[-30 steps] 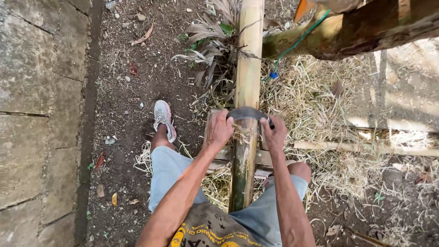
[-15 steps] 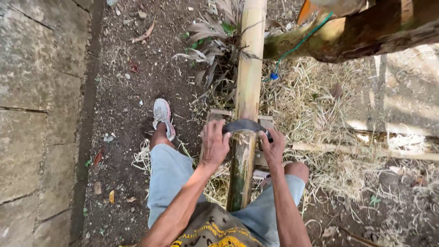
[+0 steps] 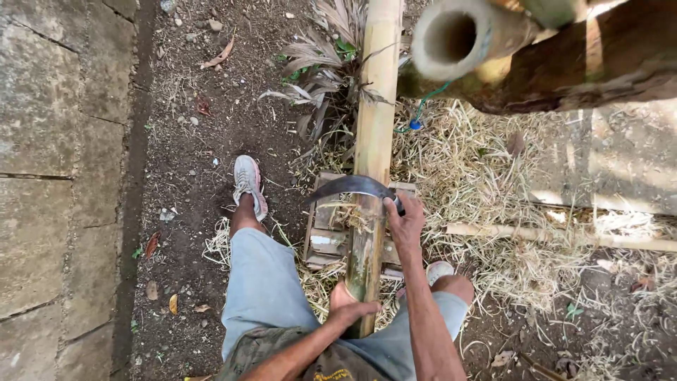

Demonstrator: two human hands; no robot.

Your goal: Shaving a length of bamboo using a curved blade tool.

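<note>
A curved blade is gripped at its handle end by the clenched fingers of the right hand and laid across the bamboo pole. The pole's near end is clasped by the left hand, above a wooden block.

An outdoor yard where bamboo is worked by hand

You stand on bare dirt ground scattered with dry leaves and pebbles; a paved stone strip runs along its left edge; pale shavings lie thick over the ground to the right, the litter of scraping; a long bamboo pole rests across a small wooden block that serves you as a bench; a curved blade lies across the pole; a hollow cut bamboo end and a rough timber beam hang near the top right corner; no walls or roof show.
</note>
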